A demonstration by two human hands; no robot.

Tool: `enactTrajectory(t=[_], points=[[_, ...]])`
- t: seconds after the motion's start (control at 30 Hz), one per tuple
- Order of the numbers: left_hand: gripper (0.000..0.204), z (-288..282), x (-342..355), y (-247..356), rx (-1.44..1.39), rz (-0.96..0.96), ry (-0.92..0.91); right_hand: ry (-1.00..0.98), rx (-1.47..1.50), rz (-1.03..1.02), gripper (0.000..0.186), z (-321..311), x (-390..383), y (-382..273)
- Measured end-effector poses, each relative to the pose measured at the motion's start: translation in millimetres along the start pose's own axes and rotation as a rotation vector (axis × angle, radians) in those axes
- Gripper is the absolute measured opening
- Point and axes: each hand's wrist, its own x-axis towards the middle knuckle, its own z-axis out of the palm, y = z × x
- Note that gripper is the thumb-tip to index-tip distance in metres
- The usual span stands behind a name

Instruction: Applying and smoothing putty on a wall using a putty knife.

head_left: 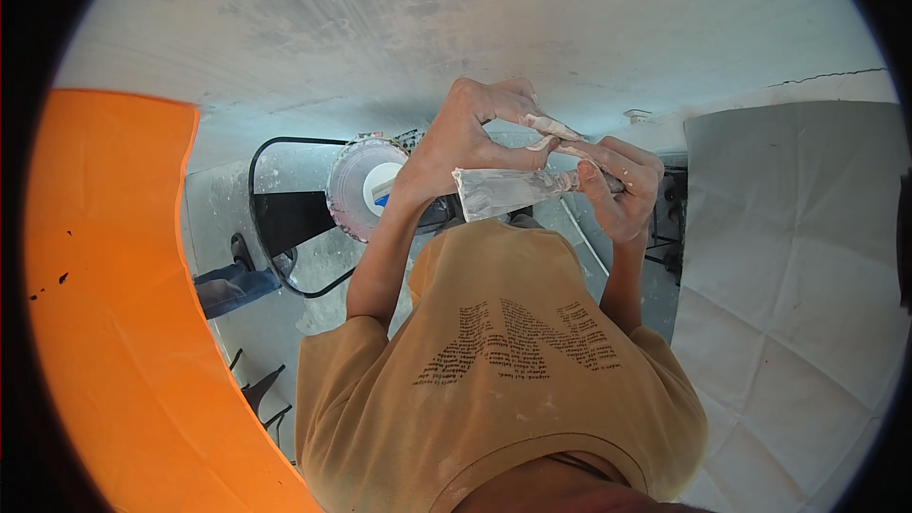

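I see both hands raised together in front of the brown shirt (503, 323), close to the smeared grey wall (380, 19). The right hand (622, 185) has its fingers curled round the handle of a putty knife (503, 192), which it holds firmly. The knife lies almost level between the forearms, above the shirt's hem, with its broad, white-coated blade pointing left toward the left wrist.

The left hand (475, 138) has its thumb and index finger bent into a ring, their ends meeting the right hand's fingers just above the knife. Some white material (551, 126) sits there; I can't tell whether the left hand is pinching it or whether it only coats the fingertips.

Below the left forearm I make out a round bucket (342, 192) with a pale inside and something blue in it, beside a black chair (285, 214). Further left, another person's leg (233, 290) in blue jeans and a dark shoe (241, 250) show next to an orange sheet (114, 304). A creased grey sheet (788, 275) hangs on my right.
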Motion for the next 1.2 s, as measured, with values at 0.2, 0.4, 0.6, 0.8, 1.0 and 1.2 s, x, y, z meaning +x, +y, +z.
enactTrajectory(t=[0.2,0.4,0.6,0.8,1.0,1.2], points=[[0.027,1.9,-1.9,-1.4,-0.015,-0.030,-0.008,0.015,-0.010,0.005,0.020,1.3,-3.2,1.0],[0.024,0.9,-3.7,-0.1,-0.112,-0.143,-0.059,0.012,-0.023,-0.010,0.020,0.9,-7.3,0.5],[0.025,-1.9,0.3,1.2,-0.075,-0.101,-0.095,-0.007,-0.013,0.005,0.020,0.1,-5.0,-2.0],[0.025,1.3,-0.3,0.4,-0.144,-0.113,-0.067,0.025,-0.011,-0.022,0.020,1.6,-5.5,1.7],[0.025,1.1,-1.6,0.9,-0.085,-0.119,-0.068,0.030,-0.002,-0.017,0.019,2.5,-6.9,1.1],[0.024,1.5,-2.2,-0.2,-0.166,-0.144,-0.077,-0.011,0.009,-0.037,0.020,3.0,-8.7,0.9]])
